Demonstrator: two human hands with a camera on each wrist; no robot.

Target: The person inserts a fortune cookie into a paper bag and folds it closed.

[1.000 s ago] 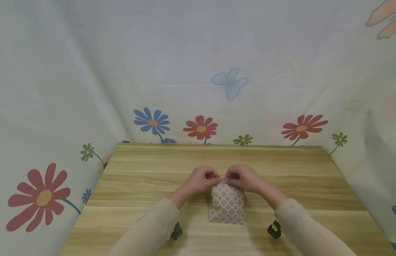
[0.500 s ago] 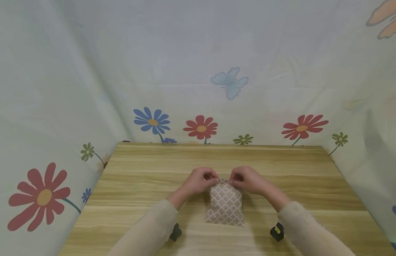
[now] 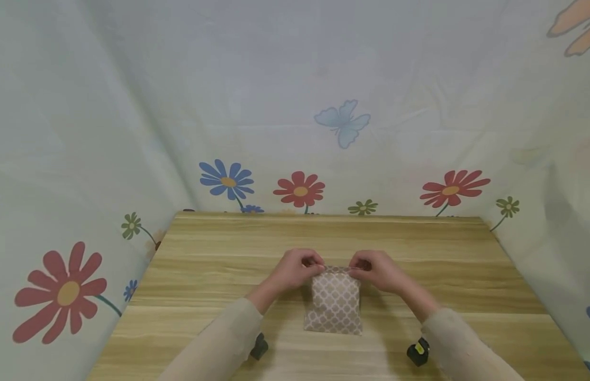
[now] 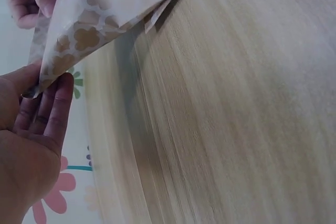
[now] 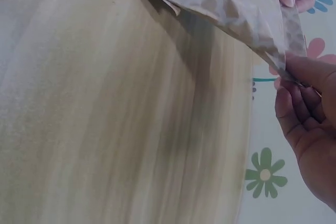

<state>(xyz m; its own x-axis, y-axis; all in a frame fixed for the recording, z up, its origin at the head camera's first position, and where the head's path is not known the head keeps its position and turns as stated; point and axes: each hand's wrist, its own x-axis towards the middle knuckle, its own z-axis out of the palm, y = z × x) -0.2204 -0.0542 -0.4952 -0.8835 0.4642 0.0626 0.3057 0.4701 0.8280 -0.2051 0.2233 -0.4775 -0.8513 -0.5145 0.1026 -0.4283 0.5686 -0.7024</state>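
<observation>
A beige paper bag (image 3: 336,302) with a white lattice pattern stands upright on the wooden table, wider at its base. At its top left corner my left hand (image 3: 297,269) pinches the edge between thumb and fingers. The opposite top corner is pinched by my right hand (image 3: 379,270). Between the two hands the top edge is stretched straight, with a darker strip of the same pattern along it. In the left wrist view, the side of the bag (image 4: 86,30) narrows to a thin point under the left thumb. Whatever the bag holds is hidden.
Wood-grain table (image 3: 218,238) spreads around the bag, its far edge meeting a pale curtain (image 3: 256,106) printed with flowers and a butterfly. Small black devices show by both forearms, the right one (image 3: 418,352) with a yellow mark.
My right hand has slid to the right along the top edge, away from the left hand. More of the edge shows between them, and the bag has shifted slightly left.
</observation>
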